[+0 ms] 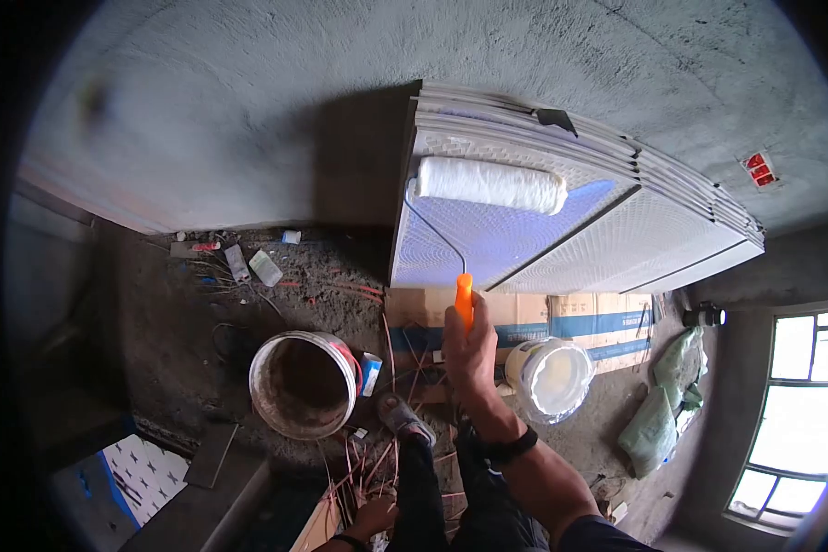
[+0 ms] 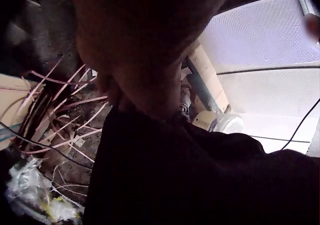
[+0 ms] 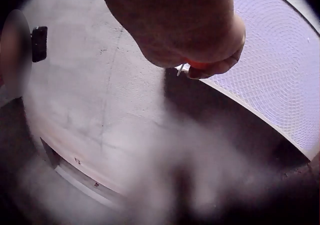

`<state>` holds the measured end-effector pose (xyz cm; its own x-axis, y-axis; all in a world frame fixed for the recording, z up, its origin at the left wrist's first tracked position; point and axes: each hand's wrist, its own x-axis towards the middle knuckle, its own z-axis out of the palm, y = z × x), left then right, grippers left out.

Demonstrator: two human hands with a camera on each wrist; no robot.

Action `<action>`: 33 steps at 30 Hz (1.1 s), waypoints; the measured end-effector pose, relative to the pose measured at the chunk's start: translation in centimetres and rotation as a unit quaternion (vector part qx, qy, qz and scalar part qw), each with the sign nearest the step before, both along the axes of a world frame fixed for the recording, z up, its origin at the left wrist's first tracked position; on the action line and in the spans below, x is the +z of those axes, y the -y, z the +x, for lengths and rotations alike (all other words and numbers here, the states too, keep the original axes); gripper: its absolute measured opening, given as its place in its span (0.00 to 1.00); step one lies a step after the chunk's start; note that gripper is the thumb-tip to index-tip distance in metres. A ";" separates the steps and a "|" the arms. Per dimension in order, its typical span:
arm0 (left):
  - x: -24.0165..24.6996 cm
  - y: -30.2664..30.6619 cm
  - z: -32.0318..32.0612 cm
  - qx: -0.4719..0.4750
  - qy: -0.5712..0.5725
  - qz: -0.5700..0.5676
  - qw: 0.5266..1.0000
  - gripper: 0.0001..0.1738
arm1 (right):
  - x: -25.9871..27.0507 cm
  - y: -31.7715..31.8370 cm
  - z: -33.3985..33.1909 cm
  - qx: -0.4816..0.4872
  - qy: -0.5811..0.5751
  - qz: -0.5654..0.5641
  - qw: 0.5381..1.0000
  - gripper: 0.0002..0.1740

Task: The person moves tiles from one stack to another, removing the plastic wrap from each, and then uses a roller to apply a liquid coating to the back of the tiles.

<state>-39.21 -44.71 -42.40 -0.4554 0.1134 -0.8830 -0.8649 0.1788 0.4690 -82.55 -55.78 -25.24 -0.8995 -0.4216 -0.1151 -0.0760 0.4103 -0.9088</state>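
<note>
My right hand (image 1: 472, 354) grips the orange handle (image 1: 465, 299) of a paint roller, whose white fluffy sleeve (image 1: 492, 185) is in front of the topmost patterned panel (image 1: 469, 244); whether it touches cannot be told. In the right wrist view, that hand (image 3: 200, 39) curls round the orange handle (image 3: 196, 64) beside the panel's edge. Low in the head view, my left hand (image 1: 374, 517) is by my leg. The left wrist view shows this hand (image 2: 145, 84) dark against the dark trousers (image 2: 150, 170), its fingers partly hidden, with no held object visible.
A stack of panels leans on the grey wall (image 1: 248, 110). On the floor are flattened cardboard (image 1: 607, 317), a dirty bucket (image 1: 259, 386), a white bucket (image 1: 557, 382), pinkish strips (image 2: 60, 102), a green sack (image 1: 651, 432) and small debris. A window (image 1: 800, 405) is at the right.
</note>
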 end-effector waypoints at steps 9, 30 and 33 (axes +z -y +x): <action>1.8 2.8 -1.6 -0.047 0.030 -0.041 0.998 0.30 | 2.3 0.2 -0.5 -0.001 -0.032 -0.042 0.999 0.20; 0.5 2.4 -6.2 -0.080 0.026 -0.053 0.995 0.27 | -0.7 -8.2 -6.7 -0.010 0.047 0.028 0.998 0.23; 0.6 2.5 -6.9 -0.100 -0.007 -0.071 0.992 0.28 | -3.0 -8.7 -6.6 -0.007 0.100 0.064 0.993 0.22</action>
